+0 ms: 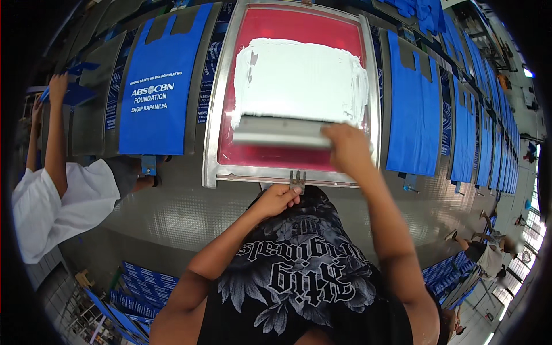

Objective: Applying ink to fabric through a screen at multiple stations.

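In front of me lies a screen printing frame (212, 132) with metal sides and red mesh. White ink (299, 77) covers a broad patch of the mesh. My right hand (349, 148) grips the right end of a squeegee (276, 133), a wide metal-bodied bar lying across the near edge of the ink; it is slightly blurred. My left hand (278, 199) is closed at the frame's near edge, its fingers pinched on a small metal hinge clamp (297, 179). Part of the clamp is hidden by the fingers.
On the left, a blue bag with white print (154, 86) lies on a board. Plain blue bags (411, 109) line the boards to the right. A co-worker in a white shirt (75, 195) handles blue fabric at far left. More people (489, 253) are at far right.
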The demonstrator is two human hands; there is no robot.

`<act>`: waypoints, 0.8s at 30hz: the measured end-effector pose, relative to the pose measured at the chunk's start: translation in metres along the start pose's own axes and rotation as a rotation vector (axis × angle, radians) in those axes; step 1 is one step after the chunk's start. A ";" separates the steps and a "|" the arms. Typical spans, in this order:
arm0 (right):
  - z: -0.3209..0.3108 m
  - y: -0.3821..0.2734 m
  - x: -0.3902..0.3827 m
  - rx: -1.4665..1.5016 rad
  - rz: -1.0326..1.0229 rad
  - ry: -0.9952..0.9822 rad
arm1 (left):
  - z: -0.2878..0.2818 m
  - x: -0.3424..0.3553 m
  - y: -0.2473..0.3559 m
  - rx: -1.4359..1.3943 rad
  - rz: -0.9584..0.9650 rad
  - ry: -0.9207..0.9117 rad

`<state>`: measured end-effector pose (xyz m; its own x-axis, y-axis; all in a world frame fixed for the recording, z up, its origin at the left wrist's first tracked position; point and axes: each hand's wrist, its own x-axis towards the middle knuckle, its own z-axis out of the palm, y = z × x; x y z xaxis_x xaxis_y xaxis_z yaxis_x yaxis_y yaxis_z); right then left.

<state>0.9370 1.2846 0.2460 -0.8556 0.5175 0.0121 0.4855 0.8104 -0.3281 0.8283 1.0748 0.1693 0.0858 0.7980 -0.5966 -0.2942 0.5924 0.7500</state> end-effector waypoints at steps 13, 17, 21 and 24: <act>-0.018 0.083 -0.022 0.179 0.230 -0.092 | 0.000 0.011 -0.018 0.362 -0.253 0.278; 0.025 0.148 -0.016 0.612 0.256 0.107 | -0.026 -0.003 0.053 0.812 -0.104 0.468; 0.020 0.145 0.015 1.110 0.441 -0.035 | -0.120 -0.002 0.096 0.701 0.229 1.196; 0.023 0.129 0.023 1.284 0.438 -0.011 | -0.179 0.015 0.047 0.595 0.261 1.134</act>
<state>0.9759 1.3941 0.1818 -0.6799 0.6573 -0.3251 0.2127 -0.2475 -0.9452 0.6458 1.0943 0.1447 -0.8402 0.5322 -0.1036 0.3082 0.6260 0.7163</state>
